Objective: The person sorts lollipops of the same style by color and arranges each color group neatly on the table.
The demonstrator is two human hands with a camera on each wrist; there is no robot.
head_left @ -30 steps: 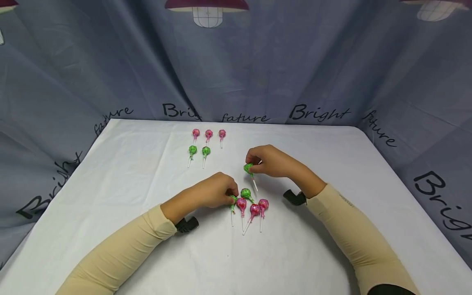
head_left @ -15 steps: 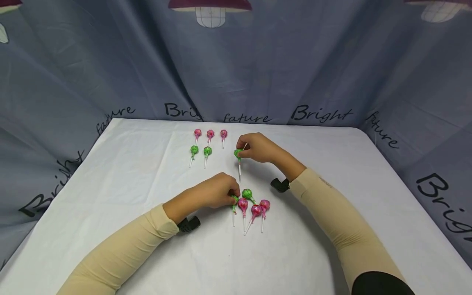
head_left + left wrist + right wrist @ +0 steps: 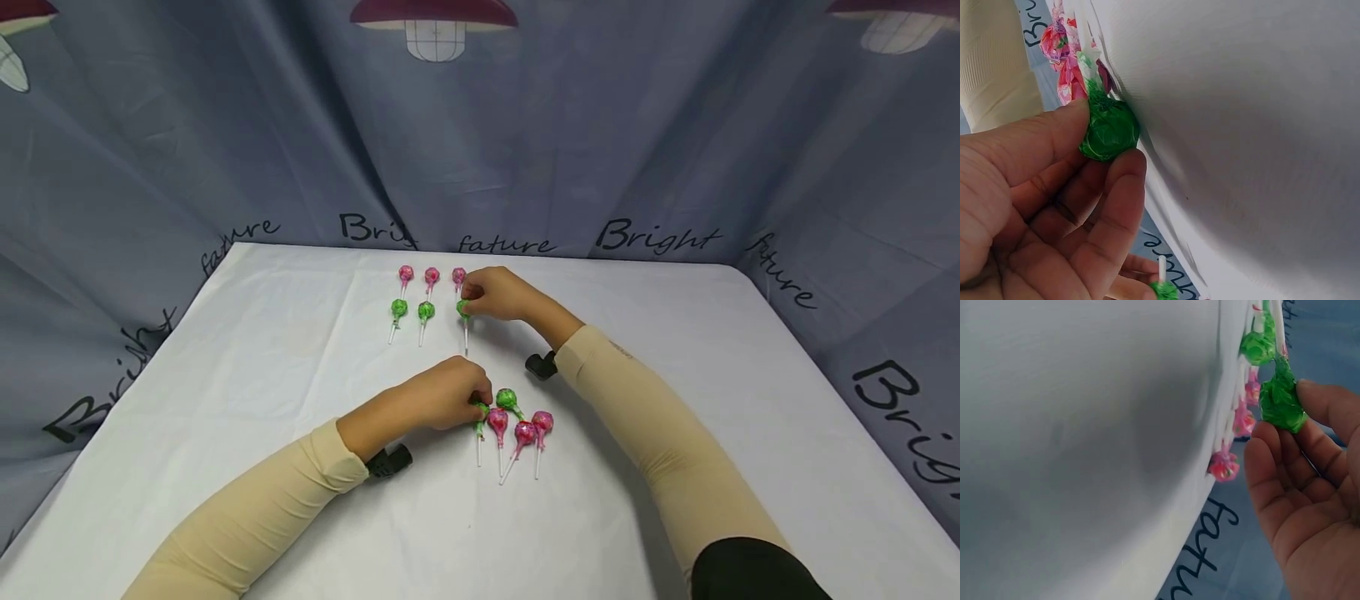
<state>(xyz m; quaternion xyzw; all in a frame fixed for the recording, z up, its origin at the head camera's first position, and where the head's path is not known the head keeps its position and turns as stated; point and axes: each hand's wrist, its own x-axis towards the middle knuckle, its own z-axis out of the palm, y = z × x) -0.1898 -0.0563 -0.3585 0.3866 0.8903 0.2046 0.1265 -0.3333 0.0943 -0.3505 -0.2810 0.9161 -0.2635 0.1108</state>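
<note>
My right hand (image 3: 497,293) pinches a green lollipop (image 3: 1282,405) by its wrapped head, its stick pointing toward me. It is just below the rightmost pink lollipop (image 3: 458,275) of the back row. To the left lie two green lollipops (image 3: 399,308) under two pink ones (image 3: 431,275). Nearer me, my left hand (image 3: 446,393) pinches another green lollipop (image 3: 1110,130) between thumb and fingers. Beside it in the cluster lie a green lollipop (image 3: 507,399) and three pink lollipops (image 3: 498,420), some touching.
A white cloth covers the table (image 3: 315,500). Behind it hangs a grey-blue curtain (image 3: 600,125) with printed lamps and lettering. Small black wrist cameras (image 3: 391,460) sit on both wrists, over beige sleeves (image 3: 255,508).
My right hand has carried its green lollipop left and away from me, to the end of the green row. The left hand has stayed at the cluster, holding its lollipop.
</note>
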